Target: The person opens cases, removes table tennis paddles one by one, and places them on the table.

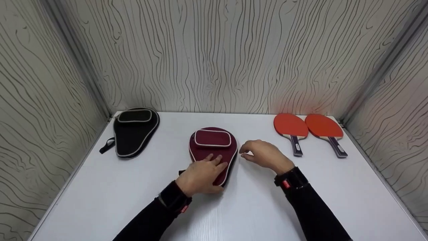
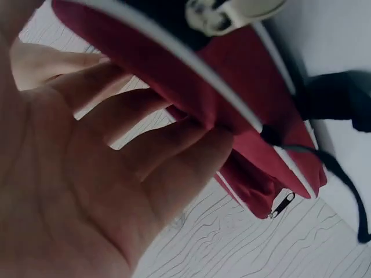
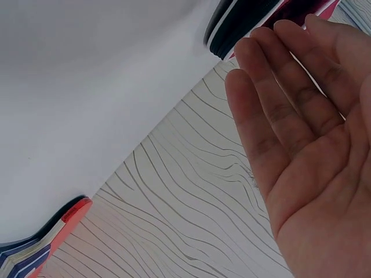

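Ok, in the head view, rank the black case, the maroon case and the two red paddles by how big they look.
1. black case
2. maroon case, partly covered by the left hand; close to the black one
3. two red paddles, alike

Left hand on the maroon case
The left hand (image 2: 87, 191) lays straight fingers (image 2: 174, 150) against the maroon paddle case (image 2: 255, 168); zipper pull (image 2: 282, 204) at lower right.

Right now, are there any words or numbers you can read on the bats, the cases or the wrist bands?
Nothing can be read.
Red tag on the left wrist band: white marks, too small to read.
Red tag on the right wrist band: too small to read.
Label on the right bat's handle: blurred.
The maroon case shows no text.
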`<act>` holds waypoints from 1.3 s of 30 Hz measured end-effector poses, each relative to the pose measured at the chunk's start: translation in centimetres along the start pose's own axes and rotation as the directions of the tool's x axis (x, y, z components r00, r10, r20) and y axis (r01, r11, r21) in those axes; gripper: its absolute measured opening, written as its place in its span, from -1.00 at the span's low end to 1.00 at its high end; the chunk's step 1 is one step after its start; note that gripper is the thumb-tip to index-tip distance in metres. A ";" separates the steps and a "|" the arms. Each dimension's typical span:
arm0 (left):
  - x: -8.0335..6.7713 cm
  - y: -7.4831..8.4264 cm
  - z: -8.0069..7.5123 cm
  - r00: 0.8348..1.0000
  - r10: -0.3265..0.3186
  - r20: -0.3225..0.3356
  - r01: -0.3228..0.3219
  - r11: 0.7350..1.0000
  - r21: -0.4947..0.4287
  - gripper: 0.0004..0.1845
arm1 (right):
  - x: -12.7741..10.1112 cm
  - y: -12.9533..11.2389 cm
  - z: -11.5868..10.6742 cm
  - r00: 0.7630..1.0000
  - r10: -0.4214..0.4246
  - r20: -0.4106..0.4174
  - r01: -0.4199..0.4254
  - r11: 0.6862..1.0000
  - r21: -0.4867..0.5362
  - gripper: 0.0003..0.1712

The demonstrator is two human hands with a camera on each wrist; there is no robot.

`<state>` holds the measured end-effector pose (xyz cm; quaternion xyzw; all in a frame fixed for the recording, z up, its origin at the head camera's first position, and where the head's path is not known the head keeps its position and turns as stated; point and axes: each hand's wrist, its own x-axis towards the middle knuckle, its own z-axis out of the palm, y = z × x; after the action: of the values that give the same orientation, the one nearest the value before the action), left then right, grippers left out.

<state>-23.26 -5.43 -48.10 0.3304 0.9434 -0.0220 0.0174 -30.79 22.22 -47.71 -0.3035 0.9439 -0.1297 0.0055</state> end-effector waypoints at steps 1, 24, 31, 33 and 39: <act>0.0 -0.2 0.1 1.000 -0.001 0.001 0.001 1.000 -0.019 -0.06 | 0.0 0.0 0.1 1.000 -0.003 -0.001 0.003 1.000 -0.001 -0.79; -0.4 -3.3 -0.6 0.998 0.006 -0.065 -0.016 0.989 -0.149 -0.16 | 0.6 -1.1 2.1 0.984 -0.177 0.031 0.178 0.984 -0.017 -0.68; -0.3 -3.4 -0.7 0.990 0.034 -0.139 -0.053 0.989 -0.138 -0.19 | 0.9 -1.4 2.8 0.958 -0.278 0.068 0.281 0.959 -0.040 -0.57; -0.2 -3.4 -0.6 0.982 0.057 -0.183 -0.077 0.991 -0.108 -0.21 | 0.9 -1.5 3.0 0.953 -0.295 0.072 0.299 0.953 -0.052 -0.56; 0.2 -3.3 -0.5 0.938 0.119 -0.326 -0.096 0.992 0.086 -0.21 | 1.0 -1.7 3.8 0.953 -0.294 0.074 0.300 0.950 -0.082 -0.56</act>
<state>-25.51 -7.81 -47.50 0.3807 0.9122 0.0023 -0.1514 -30.31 19.41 -50.86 -0.4458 0.8919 -0.0759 0.0004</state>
